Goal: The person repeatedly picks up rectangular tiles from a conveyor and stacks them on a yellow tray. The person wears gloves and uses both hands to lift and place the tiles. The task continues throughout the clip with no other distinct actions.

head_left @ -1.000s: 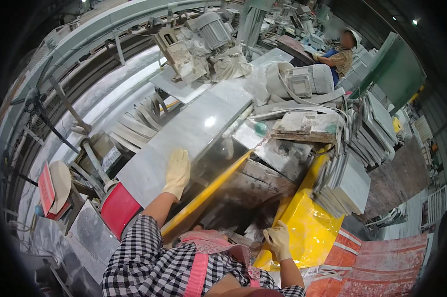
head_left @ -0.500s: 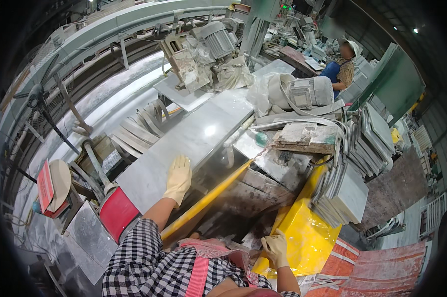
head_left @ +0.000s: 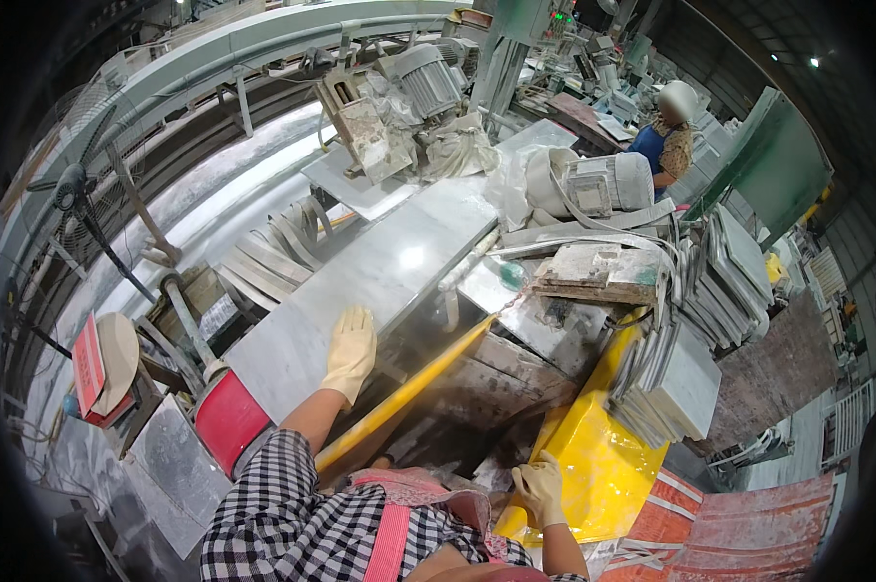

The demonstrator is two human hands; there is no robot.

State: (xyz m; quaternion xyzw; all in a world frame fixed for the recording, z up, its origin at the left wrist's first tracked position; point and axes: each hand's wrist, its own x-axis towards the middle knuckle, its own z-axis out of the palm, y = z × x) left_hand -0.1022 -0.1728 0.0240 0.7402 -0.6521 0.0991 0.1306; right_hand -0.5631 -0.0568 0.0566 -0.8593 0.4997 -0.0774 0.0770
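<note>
My left hand (head_left: 350, 355), in a cream rubber glove, lies flat on a pale grey-white stone slab (head_left: 380, 262). Its fingers stretch forward along the wet, shiny top near the slab's right edge. On the right, my gloved right hand (head_left: 542, 488) is low beside a glossy yellow cover (head_left: 603, 475). Its fingers curl inward, and whatever they hold, if anything, is hidden. Between my hands a yellow pole (head_left: 404, 393) slants up to a chain. A red panel (head_left: 231, 417) sits at the slab's near left end.
Motors (head_left: 608, 184) stand beyond the slab, with plastic sheeting around them. Stacked stone tiles (head_left: 676, 373) lean at the right. Orange-red sheets (head_left: 758, 529) lie at the lower right. A fan (head_left: 70, 187) stands at the left. Farther back is a co-worker (head_left: 666, 145) in a white hat.
My hands and the slab stay in place. The co-worker in the background has shifted slightly, lowering the head.
</note>
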